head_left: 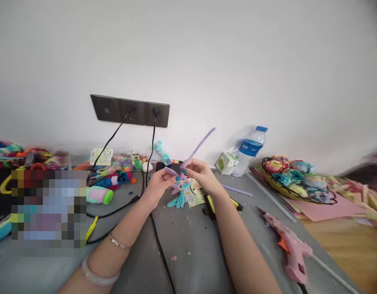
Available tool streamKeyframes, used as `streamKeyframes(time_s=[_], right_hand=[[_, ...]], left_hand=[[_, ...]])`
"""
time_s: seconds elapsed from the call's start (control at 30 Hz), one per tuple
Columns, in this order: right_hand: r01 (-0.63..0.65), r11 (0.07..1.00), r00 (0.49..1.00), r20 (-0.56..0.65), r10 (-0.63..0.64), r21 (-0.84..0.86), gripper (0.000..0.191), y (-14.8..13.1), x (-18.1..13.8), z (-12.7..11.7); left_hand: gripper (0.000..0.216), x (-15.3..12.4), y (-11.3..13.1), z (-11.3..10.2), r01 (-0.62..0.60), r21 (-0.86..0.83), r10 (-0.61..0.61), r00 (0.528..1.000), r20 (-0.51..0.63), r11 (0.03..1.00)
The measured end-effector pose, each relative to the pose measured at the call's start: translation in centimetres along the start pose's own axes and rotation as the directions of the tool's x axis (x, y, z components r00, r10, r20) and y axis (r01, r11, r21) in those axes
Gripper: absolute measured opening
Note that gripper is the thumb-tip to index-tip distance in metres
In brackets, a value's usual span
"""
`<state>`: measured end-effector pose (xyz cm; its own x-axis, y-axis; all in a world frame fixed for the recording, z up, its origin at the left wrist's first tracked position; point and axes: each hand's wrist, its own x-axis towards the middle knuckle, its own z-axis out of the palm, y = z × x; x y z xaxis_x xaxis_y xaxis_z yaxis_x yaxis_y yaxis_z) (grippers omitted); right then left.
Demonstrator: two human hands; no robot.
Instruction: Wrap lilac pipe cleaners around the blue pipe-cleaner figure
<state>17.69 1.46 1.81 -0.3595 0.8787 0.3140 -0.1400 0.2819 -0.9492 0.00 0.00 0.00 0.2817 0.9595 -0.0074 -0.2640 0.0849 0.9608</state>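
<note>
My left hand (158, 185) and my right hand (200, 173) meet over the grey table (191, 253), fingers pinched on a lilac pipe cleaner (198, 148) that sticks up and to the right. Its lower end is bent between the fingertips. Just below the hands lie teal pipe-cleaner pieces (178, 201) and a small printed packet (193, 195). A dark phone (170, 166) rests behind the hands.
A pink glue gun (288, 249) lies at the right; a yellow-black tool (211, 206) lies under my right wrist. A water bottle (249, 150), a small carton (225, 162), a basket of fabric flowers (294, 177), craft clutter (111, 175) and black cables (151, 220) from wall sockets (130, 111) surround them.
</note>
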Motion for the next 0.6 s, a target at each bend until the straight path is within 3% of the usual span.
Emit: streamKeyframes(time_s=[0.17, 0.33, 0.6], right_hand=[[-0.046, 0.998, 0.996, 0.074, 0.049, -0.040, 0.012, -0.75, -0.19, -0.09], [-0.096, 0.994, 0.985, 0.139, 0.101, -0.042, 0.011, -1.00, -0.42, -0.15], [-0.128, 0.990, 0.981, 0.141, 0.134, -0.055, 0.013, -0.96, -0.47, -0.30]], left_hand=[[0.041, -0.42, 0.18, 0.45, 0.030, -0.032, -0.026, 0.994, 0.104, 0.999], [0.043, -0.65, 0.25, 0.62, 0.008, 0.054, -0.016, 0.988, 0.152, 0.999], [0.035, -0.48, -0.02, 0.23, 0.025, 0.150, -0.055, 0.978, 0.202, 0.988]])
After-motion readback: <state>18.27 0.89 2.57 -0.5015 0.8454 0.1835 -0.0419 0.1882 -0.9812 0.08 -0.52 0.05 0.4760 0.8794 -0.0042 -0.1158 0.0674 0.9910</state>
